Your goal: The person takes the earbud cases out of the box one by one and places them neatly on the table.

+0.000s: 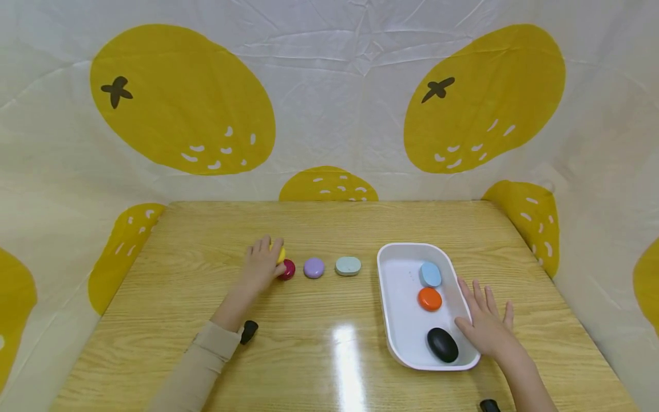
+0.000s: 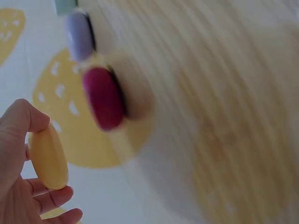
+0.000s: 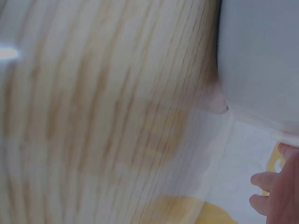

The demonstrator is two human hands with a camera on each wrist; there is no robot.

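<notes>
A yellow rounded piece (image 2: 48,158), smooth and flattened, is pinched between the thumb and fingers of my left hand (image 1: 260,266). Just beside that hand lies a dark red rounded piece (image 1: 288,269) on the table. To its right follow a purple round piece (image 1: 314,268) and a pale green oval one (image 1: 348,266). My right hand (image 1: 486,326) rests against the right rim of a white tray (image 1: 393,297), its fingers spread. Inside the tray are a light blue piece (image 1: 430,274), an orange one (image 1: 429,298) and a black oval one (image 1: 443,345).
The wooden table (image 1: 288,366) ends at a white curtain (image 1: 329,103) with yellow fruit prints, which also hangs at both sides. Black straps or mounts show near the left wrist (image 1: 249,332) and the right wrist (image 1: 489,405).
</notes>
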